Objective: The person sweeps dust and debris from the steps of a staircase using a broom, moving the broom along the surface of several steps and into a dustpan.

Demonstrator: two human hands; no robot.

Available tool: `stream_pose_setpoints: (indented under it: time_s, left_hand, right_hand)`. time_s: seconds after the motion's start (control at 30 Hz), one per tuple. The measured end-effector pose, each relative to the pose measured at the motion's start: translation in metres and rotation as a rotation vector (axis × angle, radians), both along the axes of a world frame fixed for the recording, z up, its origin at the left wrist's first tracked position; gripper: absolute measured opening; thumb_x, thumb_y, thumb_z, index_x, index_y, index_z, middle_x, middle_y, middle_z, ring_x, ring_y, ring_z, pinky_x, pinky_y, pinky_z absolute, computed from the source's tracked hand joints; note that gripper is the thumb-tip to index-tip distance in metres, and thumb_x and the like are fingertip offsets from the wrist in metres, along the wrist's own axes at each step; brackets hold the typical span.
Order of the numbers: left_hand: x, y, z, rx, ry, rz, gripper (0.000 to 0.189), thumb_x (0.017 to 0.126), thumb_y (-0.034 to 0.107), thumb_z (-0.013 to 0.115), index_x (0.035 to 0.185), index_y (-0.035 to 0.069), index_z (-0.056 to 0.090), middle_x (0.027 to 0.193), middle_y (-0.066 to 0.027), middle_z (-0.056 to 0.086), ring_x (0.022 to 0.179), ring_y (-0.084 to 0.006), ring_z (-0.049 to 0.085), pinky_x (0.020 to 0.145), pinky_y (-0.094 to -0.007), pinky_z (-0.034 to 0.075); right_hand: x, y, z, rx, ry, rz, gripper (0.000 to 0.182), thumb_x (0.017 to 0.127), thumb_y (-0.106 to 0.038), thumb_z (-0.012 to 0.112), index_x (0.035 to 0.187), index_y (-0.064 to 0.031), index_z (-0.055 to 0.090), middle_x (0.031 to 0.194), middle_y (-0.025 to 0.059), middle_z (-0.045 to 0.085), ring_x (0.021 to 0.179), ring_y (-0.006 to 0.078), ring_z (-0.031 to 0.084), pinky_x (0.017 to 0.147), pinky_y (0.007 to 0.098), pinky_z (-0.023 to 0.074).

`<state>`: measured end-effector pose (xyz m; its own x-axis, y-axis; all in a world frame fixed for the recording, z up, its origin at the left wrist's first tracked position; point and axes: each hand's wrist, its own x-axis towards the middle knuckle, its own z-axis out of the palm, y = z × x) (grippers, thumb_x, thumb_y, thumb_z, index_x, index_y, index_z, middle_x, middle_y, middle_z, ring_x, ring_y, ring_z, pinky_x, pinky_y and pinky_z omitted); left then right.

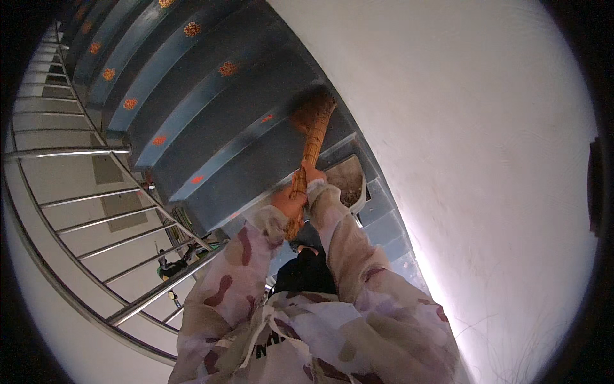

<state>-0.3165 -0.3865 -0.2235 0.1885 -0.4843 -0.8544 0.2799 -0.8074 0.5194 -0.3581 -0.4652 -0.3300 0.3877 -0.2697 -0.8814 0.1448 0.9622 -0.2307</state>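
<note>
Both hands grip a brown bundled-fibre hand broom [317,137] bound with rings along its handle. My left hand [289,203] holds the lower part of the handle, near its butt end. Just above it, my right hand [312,173] is wrapped around the handle. The broom's darker bristle head [307,114] rests low over a dark blue-grey step, close to the wall. Beside my right wrist stands a pale dustpan [346,180] with dirt and debris inside; my sleeve covers part of it.
Curved stairs [201,103] climb to the upper left, with orange flower motifs on their risers. A metal railing [144,189] borders the left side. A white curved wall [455,134] closes off the right. Several items [177,261] are visible below, beyond the railing.
</note>
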Motion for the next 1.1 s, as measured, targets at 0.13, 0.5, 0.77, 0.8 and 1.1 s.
stream_pose_setpoints:
  time_s: [0.13,0.5,0.77,0.8,1.1]
  left_hand:
    - [-0.001,0.053,-0.009,-0.116,-0.356,-0.425,0.039,0.077,0.022,0.050,0.111,0.005,0.042,0.079,-0.0105,0.055,0.069,-0.0218,0.055,0.061,-0.0326,0.045]
    - [0.034,0.096,0.072,-0.052,-0.136,-0.168,0.045,0.079,0.023,0.050,0.119,0.009,0.036,0.077,-0.0074,0.048,0.063,-0.0152,0.047,0.051,-0.0297,0.041]
    - [0.006,0.066,0.031,-0.027,-0.080,-0.255,0.045,0.076,0.020,0.051,0.117,0.007,0.037,0.073,-0.0085,0.054,0.051,-0.0151,0.051,0.047,-0.0278,0.043]
    - [0.002,0.074,0.029,-0.055,-0.118,-0.362,0.045,0.076,0.020,0.051,0.117,0.007,0.037,0.075,-0.0087,0.055,0.052,-0.0144,0.051,0.049,-0.0270,0.044]
    - [0.004,0.186,0.074,-0.103,-0.025,0.114,0.056,0.081,0.022,0.048,0.129,0.014,0.020,0.074,-0.0062,0.052,0.055,-0.0124,0.049,0.047,-0.0275,0.042]
  right_hand:
    - [-0.015,0.061,-0.014,-0.002,0.032,-0.168,0.030,0.078,-0.029,0.052,0.081,0.0009,0.045,0.058,0.0116,0.051,0.047,0.0233,0.051,0.042,0.0338,0.0430]
    - [0.026,0.102,0.058,-0.076,-0.117,-0.274,0.026,0.078,-0.027,0.051,0.077,-0.0011,0.044,0.057,0.0100,0.048,0.048,0.0208,0.050,0.043,0.0325,0.0424]
    - [-0.019,0.076,0.003,0.122,0.034,-0.195,0.027,0.080,-0.030,0.049,0.078,-0.0030,0.045,0.059,0.0098,0.049,0.050,0.0218,0.049,0.045,0.0342,0.0428]
    - [-0.024,0.089,0.010,0.113,0.058,-0.205,0.027,0.080,-0.030,0.049,0.078,-0.0034,0.045,0.059,0.0098,0.049,0.050,0.0218,0.049,0.045,0.0340,0.0431]
    - [0.013,0.163,0.077,0.083,-0.051,0.043,0.028,0.076,-0.028,0.056,0.082,-0.0053,0.040,0.056,0.0084,0.047,0.048,0.0204,0.049,0.043,0.0321,0.0446]
